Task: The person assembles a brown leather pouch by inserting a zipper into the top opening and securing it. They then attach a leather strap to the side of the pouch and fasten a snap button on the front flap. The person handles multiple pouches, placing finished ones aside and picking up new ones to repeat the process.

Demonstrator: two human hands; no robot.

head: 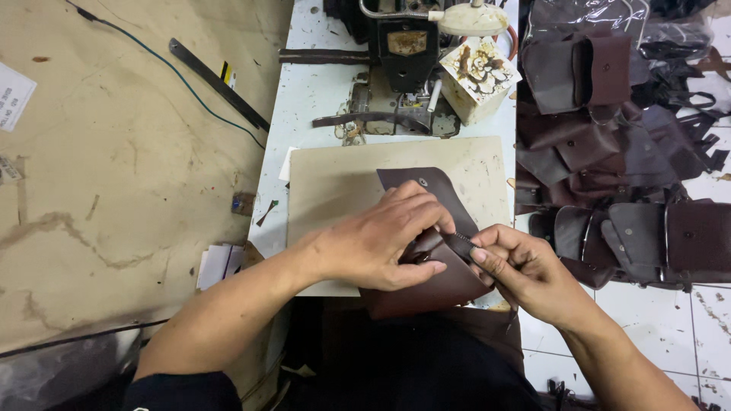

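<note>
Near edge: both hands meet over a brown leather piece (434, 285) that lies on a beige board (335, 183) and overhangs toward the lap. Left hand (377, 243) lies palm-down on the leather, fingers curled, thumb under a folded edge, gripping it. Right hand (525, 270) pinches a thin dark strap (459, 242) between thumb and forefinger, just where it meets the leather; other fingers curled in. Forearms come in from lower left and lower right. Leather flap runs up past the left knuckles, small metal snap (422, 182) near its top.

Left of board: white paper slips (219, 262) at the tabletop (304, 91) edge. Further left, brown cardboard (114, 167) with a white label (13, 95) at frame edge, print too small to tell.

Right: pile of dark brown bags (617, 152) on the tiled floor (655, 320).

Far: black sewing machine (400, 53); beside it a stained white box (480, 80); a lamp head (472, 19) above.
</note>
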